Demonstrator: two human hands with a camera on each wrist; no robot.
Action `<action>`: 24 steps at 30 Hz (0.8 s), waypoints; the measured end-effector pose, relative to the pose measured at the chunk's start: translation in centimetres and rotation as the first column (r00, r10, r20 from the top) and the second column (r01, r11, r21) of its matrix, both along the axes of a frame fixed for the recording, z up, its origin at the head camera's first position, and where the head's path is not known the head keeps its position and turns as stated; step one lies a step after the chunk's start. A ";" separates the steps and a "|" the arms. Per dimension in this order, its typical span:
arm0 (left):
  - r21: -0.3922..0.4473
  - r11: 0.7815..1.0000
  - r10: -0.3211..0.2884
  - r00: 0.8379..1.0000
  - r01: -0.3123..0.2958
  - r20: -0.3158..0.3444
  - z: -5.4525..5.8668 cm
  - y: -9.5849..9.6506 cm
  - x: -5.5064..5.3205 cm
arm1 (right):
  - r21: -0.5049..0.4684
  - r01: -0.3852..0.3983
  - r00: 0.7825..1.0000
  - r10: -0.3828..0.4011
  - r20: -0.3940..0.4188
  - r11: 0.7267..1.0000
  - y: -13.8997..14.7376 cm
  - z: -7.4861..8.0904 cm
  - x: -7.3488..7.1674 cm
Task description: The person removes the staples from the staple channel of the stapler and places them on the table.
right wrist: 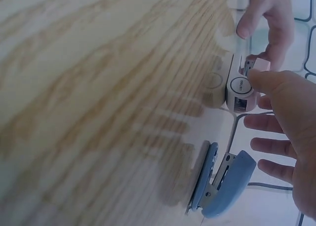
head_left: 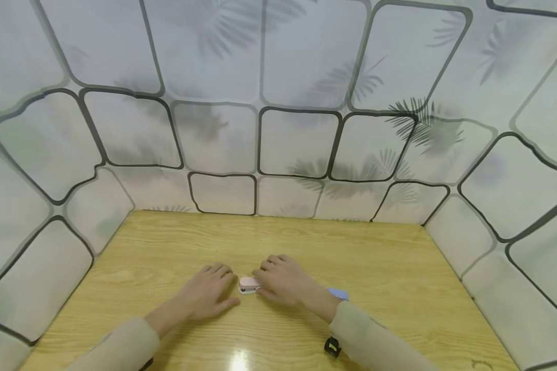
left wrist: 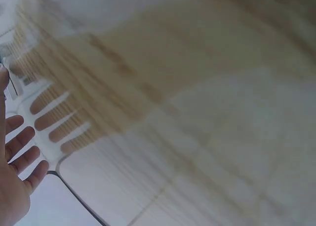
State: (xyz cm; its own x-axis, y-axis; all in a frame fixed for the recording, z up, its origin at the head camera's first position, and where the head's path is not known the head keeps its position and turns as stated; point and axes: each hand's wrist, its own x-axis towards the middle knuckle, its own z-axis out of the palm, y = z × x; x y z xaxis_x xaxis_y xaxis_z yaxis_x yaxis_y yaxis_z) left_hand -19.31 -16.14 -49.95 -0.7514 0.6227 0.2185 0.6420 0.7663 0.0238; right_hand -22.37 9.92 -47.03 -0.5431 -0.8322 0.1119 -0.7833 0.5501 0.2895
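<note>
A small pink and white stapler [head_left: 248,285] lies on the table between the two hands. My right hand [head_left: 285,281] covers its right end. In the right wrist view, that thumb and index finger pinch the pink stapler [right wrist: 240,90], while the other fingers stick out straight. My left hand [head_left: 209,291] rests near the stapler's left end, thumb and fingers spread, holding nothing. The left wrist view shows the left hand [left wrist: 17,171] at its edge with fingers apart. A blue stapler [right wrist: 229,186] lies beside the right hand, partly hidden by the right wrist in the head view.
The wood-grain table [head_left: 190,237] is glossy and reflects the hands. Pale panels [head_left: 292,144] with dark outlines and leaf prints enclose it at the back and both sides. A small black object [head_left: 332,347] shows by the right sleeve.
</note>
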 end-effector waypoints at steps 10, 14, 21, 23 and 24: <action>0.061 0.998 -0.001 1.000 0.002 -0.012 -0.3 0.6 -0.1 | -0.003 -0.024 0.999 0.024 0.027 1.000 -0.8 -0.5 -0.4; 0.100 0.995 0.012 1.000 -0.013 0.009 -0.5 0.5 0.0 | 0.011 -0.032 0.999 0.032 0.015 0.999 -1.4 -0.5 -0.5; 0.145 0.988 0.061 0.998 -0.060 -0.003 -0.8 -0.2 0.4 | 0.011 -0.043 0.999 0.043 0.021 0.999 -2.9 -0.4 -0.5; 0.151 0.986 0.079 0.997 -0.075 -0.018 -0.9 -0.5 0.7 | 0.006 -0.051 0.998 0.051 0.031 0.999 -3.4 -0.3 -0.5; 0.152 0.985 0.090 0.996 -0.086 -0.021 -0.9 -0.7 0.9 | 0.007 -0.056 0.998 0.056 0.036 0.998 -3.6 -0.2 -0.4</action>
